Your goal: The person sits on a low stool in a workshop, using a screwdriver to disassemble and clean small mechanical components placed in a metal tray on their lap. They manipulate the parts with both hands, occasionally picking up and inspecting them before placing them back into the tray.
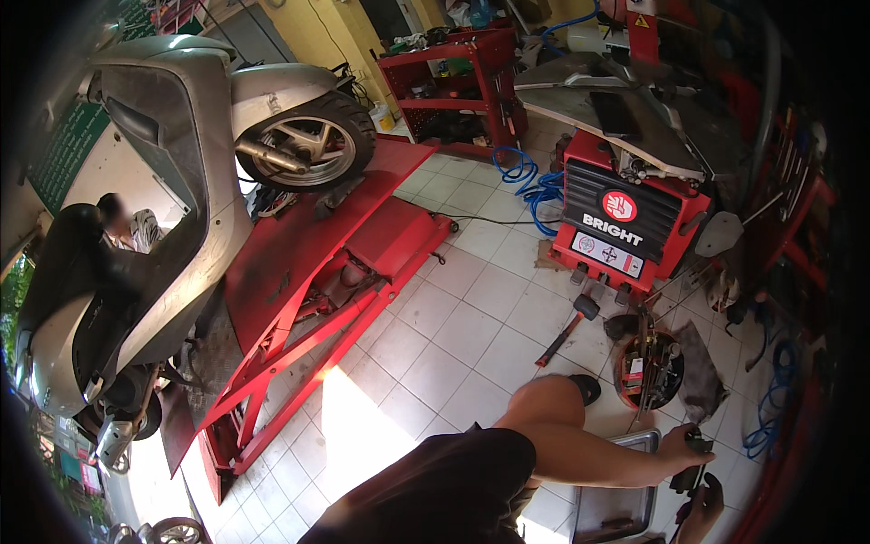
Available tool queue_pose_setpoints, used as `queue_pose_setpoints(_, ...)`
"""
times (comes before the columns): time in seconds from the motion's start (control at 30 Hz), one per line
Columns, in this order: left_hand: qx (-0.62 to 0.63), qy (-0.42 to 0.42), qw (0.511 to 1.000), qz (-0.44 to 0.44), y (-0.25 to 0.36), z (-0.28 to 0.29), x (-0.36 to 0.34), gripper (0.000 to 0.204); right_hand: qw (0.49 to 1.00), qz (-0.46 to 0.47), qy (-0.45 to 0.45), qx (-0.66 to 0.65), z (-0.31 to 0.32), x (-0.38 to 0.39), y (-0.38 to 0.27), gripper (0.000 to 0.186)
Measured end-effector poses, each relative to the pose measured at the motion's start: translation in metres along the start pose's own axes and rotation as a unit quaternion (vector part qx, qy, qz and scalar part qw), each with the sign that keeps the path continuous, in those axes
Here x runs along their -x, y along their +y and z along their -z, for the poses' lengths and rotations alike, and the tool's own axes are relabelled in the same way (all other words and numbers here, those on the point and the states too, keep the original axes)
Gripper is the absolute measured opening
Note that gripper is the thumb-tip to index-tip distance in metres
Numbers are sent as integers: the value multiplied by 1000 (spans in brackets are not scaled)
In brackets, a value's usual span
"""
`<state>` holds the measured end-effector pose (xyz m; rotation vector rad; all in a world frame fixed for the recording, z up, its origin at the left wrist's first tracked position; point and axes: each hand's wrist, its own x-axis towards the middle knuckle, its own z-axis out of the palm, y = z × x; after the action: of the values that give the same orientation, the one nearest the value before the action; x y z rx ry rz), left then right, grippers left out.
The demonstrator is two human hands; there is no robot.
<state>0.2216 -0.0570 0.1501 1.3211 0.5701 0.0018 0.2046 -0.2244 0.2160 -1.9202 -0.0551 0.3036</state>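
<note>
At the lower right, my left hand [679, 452] has its fingers closed around a small dark mechanical part [686, 478]. Just below it, my right hand [703, 510] is also closed at the lower end of that part. Its exact kind is too small and dark to make out. Beside my hands, under my left forearm, lies a grey metal tray [650, 442] holding a dark long item [619, 525]. Further off stands a round bowl [624, 384] filled with hand tools, and a grey rag [700, 374] rests to its right.
A mallet [571, 330] lies on the tiled floor. Beyond it stands a red tyre-changing machine [675, 249] near a blue air hose [544, 195]. At left, a silver scooter [186, 136] sits on a red scissor lift [362, 272], with a person [140, 228] behind. A red tool cart [494, 82] is at the back.
</note>
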Motion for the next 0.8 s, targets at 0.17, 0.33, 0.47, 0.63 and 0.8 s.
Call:
queue_pose_setpoints(0.17,-1,34,999,-9,3,2,-4,85,999,35,-16,7,2,-9,14,38)
queue_pose_setpoints(0.33,16,3,1000,12,20,15,-7,83,996,35,-6,-87,-15,5,-10,38)
queue_pose_setpoints(0.47,62,22,998,-8,29,13,-25,78,995,86,-10,56,-1,-1,9,26)
queue_pose_setpoints(0.63,263,-10,965,-4,40,33,-40,67,997,3,-24,73,-8,-8,-31,19)
queue_pose_setpoints(0.8,285,-83,954,31,62,28,-21,42,992,98,28,80,2,0,-40,23)
